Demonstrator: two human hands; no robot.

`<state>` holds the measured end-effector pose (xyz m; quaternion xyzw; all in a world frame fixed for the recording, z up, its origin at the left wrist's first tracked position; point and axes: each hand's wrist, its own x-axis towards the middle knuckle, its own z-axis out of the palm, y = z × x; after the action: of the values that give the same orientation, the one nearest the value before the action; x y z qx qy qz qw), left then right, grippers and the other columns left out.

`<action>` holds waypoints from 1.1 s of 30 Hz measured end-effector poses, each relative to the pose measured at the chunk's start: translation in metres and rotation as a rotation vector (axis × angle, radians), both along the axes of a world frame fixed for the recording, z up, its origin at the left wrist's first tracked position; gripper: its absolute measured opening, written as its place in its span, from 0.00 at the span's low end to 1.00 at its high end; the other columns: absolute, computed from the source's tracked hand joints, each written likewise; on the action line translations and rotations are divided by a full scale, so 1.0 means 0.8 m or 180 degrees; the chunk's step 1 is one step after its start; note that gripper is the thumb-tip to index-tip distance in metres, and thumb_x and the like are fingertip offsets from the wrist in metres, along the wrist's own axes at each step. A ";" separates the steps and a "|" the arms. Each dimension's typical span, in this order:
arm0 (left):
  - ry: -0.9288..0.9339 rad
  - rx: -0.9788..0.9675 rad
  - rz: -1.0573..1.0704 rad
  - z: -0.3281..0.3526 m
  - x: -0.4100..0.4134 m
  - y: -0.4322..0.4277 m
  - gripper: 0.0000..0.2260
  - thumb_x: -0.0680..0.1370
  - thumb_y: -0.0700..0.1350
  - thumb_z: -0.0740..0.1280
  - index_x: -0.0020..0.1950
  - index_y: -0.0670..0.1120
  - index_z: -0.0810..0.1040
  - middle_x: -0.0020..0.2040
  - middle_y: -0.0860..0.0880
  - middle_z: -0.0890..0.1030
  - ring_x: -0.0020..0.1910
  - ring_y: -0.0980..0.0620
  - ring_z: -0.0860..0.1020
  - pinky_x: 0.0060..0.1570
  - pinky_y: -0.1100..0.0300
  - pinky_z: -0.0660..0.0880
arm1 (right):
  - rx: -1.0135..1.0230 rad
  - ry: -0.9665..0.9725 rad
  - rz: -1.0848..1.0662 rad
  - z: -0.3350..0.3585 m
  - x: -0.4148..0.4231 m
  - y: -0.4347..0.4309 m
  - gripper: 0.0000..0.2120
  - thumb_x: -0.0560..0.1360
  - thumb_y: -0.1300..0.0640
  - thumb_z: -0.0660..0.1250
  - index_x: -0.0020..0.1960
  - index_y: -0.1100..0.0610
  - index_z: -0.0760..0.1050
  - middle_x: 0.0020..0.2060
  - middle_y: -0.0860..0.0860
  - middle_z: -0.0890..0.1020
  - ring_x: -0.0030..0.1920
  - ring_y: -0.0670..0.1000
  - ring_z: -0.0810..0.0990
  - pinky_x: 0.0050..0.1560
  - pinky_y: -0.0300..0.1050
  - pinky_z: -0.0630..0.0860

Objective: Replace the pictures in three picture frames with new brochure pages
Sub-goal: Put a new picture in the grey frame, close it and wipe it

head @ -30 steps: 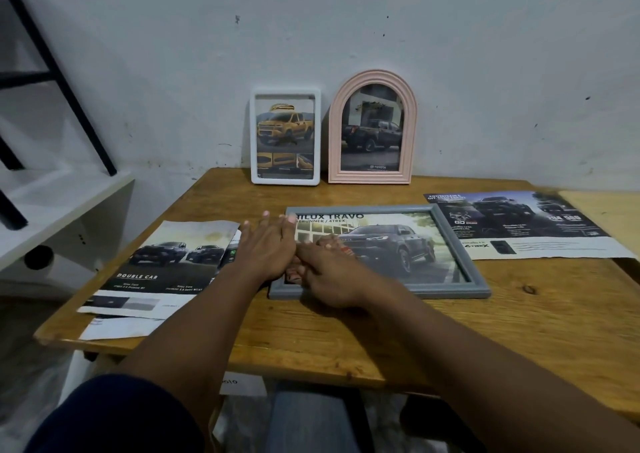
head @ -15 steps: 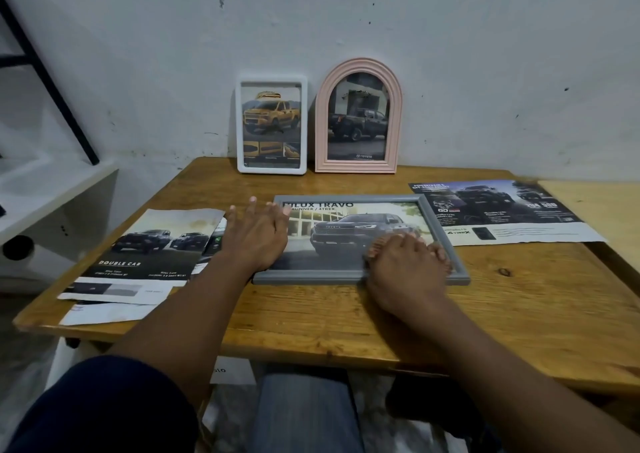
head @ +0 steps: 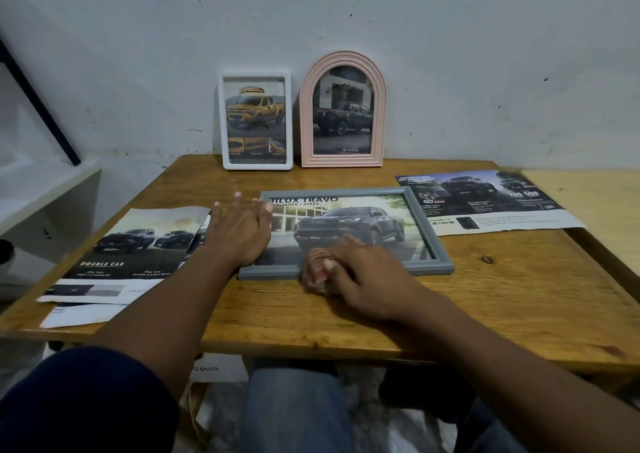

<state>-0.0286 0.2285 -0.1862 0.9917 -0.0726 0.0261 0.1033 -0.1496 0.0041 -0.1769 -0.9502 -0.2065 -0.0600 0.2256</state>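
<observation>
The grey frame (head: 408,268) reads "HILUX TRAVO", left page (head: 138,244) "DOUBLE CAB".

Grained, lightly varnished wooden table (head: 485,300); glossy paper brochure pages (head: 131,244); matt grey frame (head: 429,230).

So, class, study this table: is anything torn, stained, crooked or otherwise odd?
The right brochure page has a ragged, torn-looking near edge. The left brochure page has an uneven top edge and a brownish blotch near that edge, possibly a stain.
</observation>
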 end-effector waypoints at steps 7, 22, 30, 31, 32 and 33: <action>-0.0040 0.0149 -0.0120 0.003 0.000 0.001 0.29 0.85 0.59 0.38 0.82 0.48 0.57 0.82 0.46 0.56 0.82 0.47 0.46 0.78 0.43 0.39 | -0.0744 -0.0696 -0.0621 -0.009 -0.027 -0.117 0.14 0.80 0.47 0.55 0.55 0.51 0.76 0.46 0.51 0.82 0.43 0.52 0.79 0.40 0.46 0.74; 0.0267 0.0254 -0.1156 0.013 -0.015 -0.175 0.36 0.80 0.70 0.43 0.83 0.54 0.45 0.83 0.48 0.43 0.81 0.46 0.37 0.78 0.40 0.38 | 0.0783 0.0207 -0.1780 0.087 0.165 -0.150 0.15 0.83 0.55 0.57 0.57 0.64 0.77 0.49 0.61 0.83 0.47 0.60 0.81 0.43 0.46 0.71; 0.0378 0.0159 -0.1143 -0.013 -0.018 -0.189 0.29 0.84 0.64 0.43 0.83 0.55 0.45 0.84 0.50 0.43 0.82 0.49 0.40 0.78 0.42 0.37 | -0.0582 0.0301 -0.1297 -0.012 0.102 -0.138 0.27 0.84 0.51 0.53 0.80 0.58 0.54 0.80 0.58 0.54 0.80 0.58 0.52 0.77 0.52 0.48; 0.0379 0.0137 -0.1142 -0.013 -0.019 -0.189 0.28 0.84 0.63 0.43 0.83 0.55 0.46 0.84 0.50 0.43 0.82 0.49 0.40 0.78 0.42 0.37 | -0.0597 0.0311 -0.1274 -0.010 0.084 -0.136 0.27 0.84 0.51 0.53 0.80 0.58 0.54 0.80 0.57 0.54 0.80 0.57 0.51 0.77 0.51 0.47; 0.0376 0.0119 -0.1145 -0.013 -0.019 -0.189 0.28 0.84 0.61 0.43 0.83 0.55 0.46 0.84 0.51 0.43 0.82 0.49 0.41 0.78 0.43 0.37 | -0.0570 0.0322 -0.1240 -0.009 0.065 -0.134 0.27 0.84 0.50 0.52 0.80 0.58 0.54 0.80 0.56 0.54 0.80 0.56 0.51 0.77 0.51 0.47; 0.0372 0.0104 -0.1148 -0.013 -0.019 -0.189 0.27 0.85 0.60 0.43 0.83 0.55 0.46 0.84 0.51 0.44 0.82 0.49 0.41 0.78 0.43 0.37 | -0.0477 0.0316 -0.1196 -0.008 0.046 -0.132 0.27 0.84 0.50 0.52 0.81 0.57 0.54 0.80 0.55 0.54 0.80 0.55 0.50 0.77 0.50 0.47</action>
<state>-0.0439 0.0771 -0.1966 0.9639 -0.2434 -0.0516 0.0943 -0.1130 -0.1018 -0.1835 -0.9879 -0.0182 -0.0386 0.1491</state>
